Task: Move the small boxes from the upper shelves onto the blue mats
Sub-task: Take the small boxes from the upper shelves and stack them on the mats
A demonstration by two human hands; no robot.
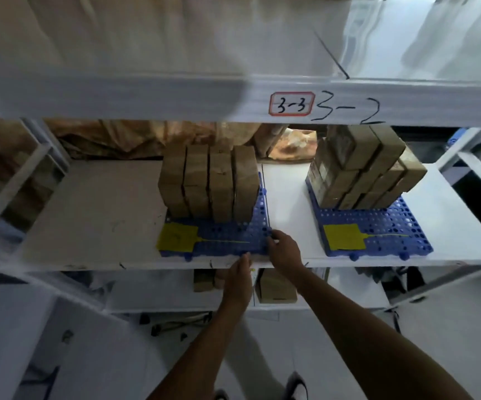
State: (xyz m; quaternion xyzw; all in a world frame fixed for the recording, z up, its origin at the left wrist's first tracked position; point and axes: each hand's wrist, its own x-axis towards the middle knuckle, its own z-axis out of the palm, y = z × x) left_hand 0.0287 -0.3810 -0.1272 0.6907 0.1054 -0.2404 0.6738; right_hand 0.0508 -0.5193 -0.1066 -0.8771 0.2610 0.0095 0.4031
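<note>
1. Left perforated blue plastic mat (227,238) on white metal shelf (95,215): brown cardboard small boxes (210,183) standing in upright rows.
2. Right blue mat (383,229): tilted stack of brown boxes (366,168).
3. Yellow tags (177,237) on each mat's front.
4. Right hand (284,249): fingers curled on left mat's front corner.
5. Left hand (238,277): fingertips touching mat's front edge; grip unclear.

Bare forearms, no sleeves (dark shoes (297,385) below)

So the white shelf (103,215) has two blue mats sitting on it, left mat (227,241) and right mat (392,229), well apart. Each mat carries stacked brown boxes and a yellow tag.
</note>
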